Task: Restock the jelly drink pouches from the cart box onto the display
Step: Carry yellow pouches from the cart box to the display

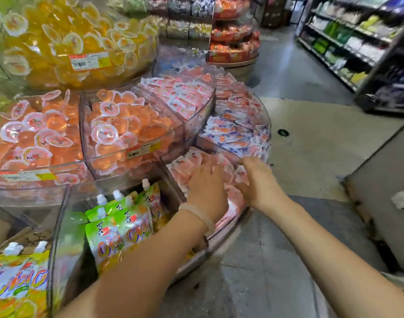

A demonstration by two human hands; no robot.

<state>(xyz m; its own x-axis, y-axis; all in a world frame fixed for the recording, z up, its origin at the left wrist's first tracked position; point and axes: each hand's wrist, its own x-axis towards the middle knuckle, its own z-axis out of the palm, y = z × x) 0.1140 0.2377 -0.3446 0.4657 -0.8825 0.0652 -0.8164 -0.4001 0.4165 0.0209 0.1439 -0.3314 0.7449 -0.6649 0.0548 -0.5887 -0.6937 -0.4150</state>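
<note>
Head view: both hands are down in a clear acrylic compartment on the lowest tier of the round display, among a heap of small pink jelly packs. Left hand lies palm-down on the heap, fingers spread and fairly straight; whether they hold a pack cannot be told. Right hand rests at the outer rim with fingers curled downward; motion blur hides any grasp.

Spouted jelly drink pouches, green and orange with white caps, stand packed in the adjoining compartment to the left. More of the same pouches sit at bottom left beside a cardboard flap, judged to be the cart box.

Handling assessment: each pouch appears to be soft film with liquid fill, so moderately heavy for its size, floppy in the body and slick on its glossy face. Stiffest points are the capped spout and top seam; gripping there, or across the upper shoulders, seems soundest. Squeezing the belly risks bulging or slipping.
</note>
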